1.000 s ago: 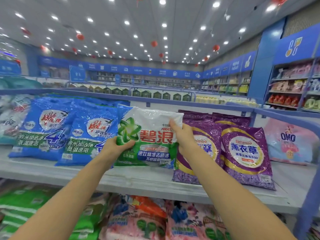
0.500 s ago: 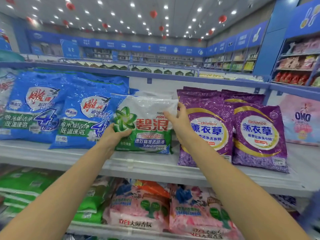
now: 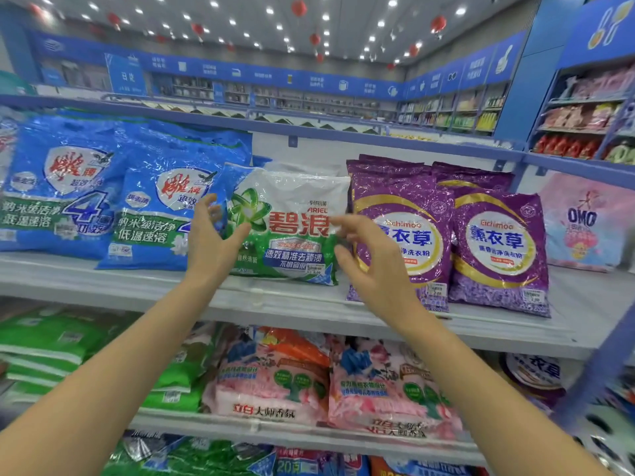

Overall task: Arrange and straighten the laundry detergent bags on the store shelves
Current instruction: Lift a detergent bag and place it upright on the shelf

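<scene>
hands raised before green-white detergent bag (image 3: 295, 214), left hand (image 3: 211, 245) and right hand (image 3: 376, 269) spread-fingered, holding nothing

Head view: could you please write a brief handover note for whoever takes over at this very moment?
Left grip: open, fingers spread, at the left edge of the Ariel bag, holding nothing.
Right grip: open, at its right edge, holding nothing.
Things: the Ariel bag leans face-out on the shelf, between the blue bags and the purple bags.
Done: the Ariel bag looks set in its slot.
Left: the blue bags overlap unevenly; the lower-shelf bags lie piled and probably need straightening.
</scene>
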Tool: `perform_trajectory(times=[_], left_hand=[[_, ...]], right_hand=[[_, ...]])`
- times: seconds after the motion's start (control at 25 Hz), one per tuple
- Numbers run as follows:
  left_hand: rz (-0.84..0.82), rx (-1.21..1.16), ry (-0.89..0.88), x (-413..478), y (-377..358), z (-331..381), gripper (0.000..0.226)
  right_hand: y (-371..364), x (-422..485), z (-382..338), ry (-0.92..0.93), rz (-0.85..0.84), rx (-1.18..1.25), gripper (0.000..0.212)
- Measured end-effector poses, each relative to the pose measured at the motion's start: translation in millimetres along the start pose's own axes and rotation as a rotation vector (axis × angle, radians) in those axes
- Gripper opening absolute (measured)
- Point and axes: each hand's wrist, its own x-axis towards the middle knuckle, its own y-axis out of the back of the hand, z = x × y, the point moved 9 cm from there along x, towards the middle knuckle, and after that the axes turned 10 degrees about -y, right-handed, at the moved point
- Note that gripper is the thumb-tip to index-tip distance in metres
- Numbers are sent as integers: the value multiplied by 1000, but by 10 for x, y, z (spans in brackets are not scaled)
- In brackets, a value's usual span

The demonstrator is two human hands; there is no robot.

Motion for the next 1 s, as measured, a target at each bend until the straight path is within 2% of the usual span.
perform_trajectory(times=[0.12, 0.2, 0.28, 0.4, 0.48, 0.72, 0.84, 0.92, 1.0], left_hand=[[79, 33, -285, -366, 256, 350, 32], [35, 70, -413, -761, 325, 404, 21], [-73, 162, -452, -1161, 275, 248, 16], [-316, 371, -382, -1654, 13, -282, 30], [-447, 551, -273, -1843, -195, -737, 34], [-572, 847, 9, -2005, -841, -1810, 75], [-576, 965, 2, -2074, -972, -2131, 71], [-572, 957, -32, -2119, -1005, -2203, 65], [-538, 932, -62, -2132, -997, -2250, 63]], right_hand=[[-330, -552, 175, 9, -176, -46, 24], [-620, -838, 462, -74, -304, -55, 23], [-852, -1029, 755, -161, -387, -83, 23], [-1109, -1246, 1155, -299, -474, -176, 26], [-1207, -1334, 1386, -385, -502, -249, 29], [-1314, -1351, 2016, -519, -404, -345, 34], [-1510, -1251, 2243, -497, -379, -349, 33], [-1726, -1146, 2366, -465, -382, -365, 35], [-1940, -1013, 2454, -413, -336, -418, 47]])
